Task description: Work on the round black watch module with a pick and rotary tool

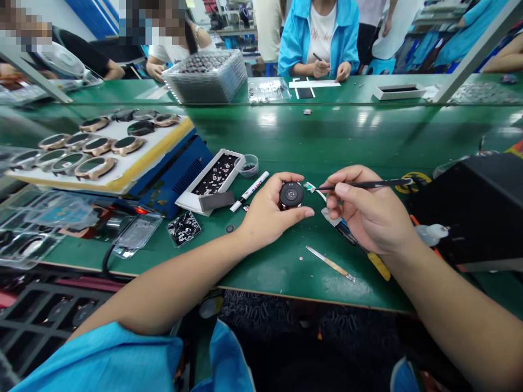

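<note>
My left hand grips a round smartwatch body between thumb and fingers, its black back with the sensor window turned up. In my right hand is a slim black tweezers-like tool, held like a pen, its tip pointing left toward the watch. The tip is apart from the watch, close to a small white-and-green piece; whether it touches that piece I cannot tell. Under my right hand lie a dark flat tool and a yellow handle, partly hidden by the fingers.
Left are a blue machine topped with several watches, a white tray of small parts, a paint marker, a small clear cup and a clear box. A thin blade-like strip lies in front; a black box stands right.
</note>
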Tool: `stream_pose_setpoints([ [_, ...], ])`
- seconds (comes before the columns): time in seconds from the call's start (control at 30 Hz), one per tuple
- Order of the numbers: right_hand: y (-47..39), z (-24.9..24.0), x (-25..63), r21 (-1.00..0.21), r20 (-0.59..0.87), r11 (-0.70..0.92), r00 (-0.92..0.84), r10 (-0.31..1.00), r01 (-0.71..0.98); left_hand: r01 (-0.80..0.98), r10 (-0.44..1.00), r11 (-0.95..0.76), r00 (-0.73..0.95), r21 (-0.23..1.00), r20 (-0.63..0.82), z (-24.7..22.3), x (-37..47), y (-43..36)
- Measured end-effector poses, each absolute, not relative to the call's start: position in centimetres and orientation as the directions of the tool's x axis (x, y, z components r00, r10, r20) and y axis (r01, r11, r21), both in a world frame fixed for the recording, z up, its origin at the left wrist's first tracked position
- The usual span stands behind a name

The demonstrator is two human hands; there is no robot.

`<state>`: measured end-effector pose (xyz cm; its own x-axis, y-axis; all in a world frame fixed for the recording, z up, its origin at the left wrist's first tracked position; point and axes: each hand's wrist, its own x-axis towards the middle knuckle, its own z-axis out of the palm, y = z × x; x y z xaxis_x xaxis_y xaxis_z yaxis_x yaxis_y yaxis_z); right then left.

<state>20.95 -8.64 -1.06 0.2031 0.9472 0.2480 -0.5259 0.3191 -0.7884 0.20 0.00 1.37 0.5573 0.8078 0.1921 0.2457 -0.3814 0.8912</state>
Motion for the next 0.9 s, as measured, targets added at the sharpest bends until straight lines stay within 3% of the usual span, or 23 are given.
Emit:
stream_pose_setpoints([
  [0.57, -8.4, -1.8, 21.0, -0.894, 0.269, 0.368, 0.350, 0.897, -0.257, 0.237, 0.795, -0.380, 0.578, 0.894, 0.184, 1.5, 0.1, -0.1],
  [0.67, -8.2, -2.1, 21.3, -0.928, 0.292, 0.360, 0.412, 0.863, -0.095, 0.224, 0.803, -0.374, 0.563, 0.900, 0.194, 1.4, 0.1, 0.1],
  [0.77, -7.9, -2.4, 21.7, -0.914, 0.404, 0.346, 0.406, 0.820, 0.210, 0.232, 0.812, -0.397, 0.541, 0.888, 0.221, 1.6, 0.1, 0.4],
  [0.9, -7.4, -3.2, 22.6, -0.708, 0.584, 0.451, 0.091, 0.807, 0.544, 0.171, 0.808, -0.355, 0.550, 0.919, 0.210, 2.2, 0.1, 0.8],
])
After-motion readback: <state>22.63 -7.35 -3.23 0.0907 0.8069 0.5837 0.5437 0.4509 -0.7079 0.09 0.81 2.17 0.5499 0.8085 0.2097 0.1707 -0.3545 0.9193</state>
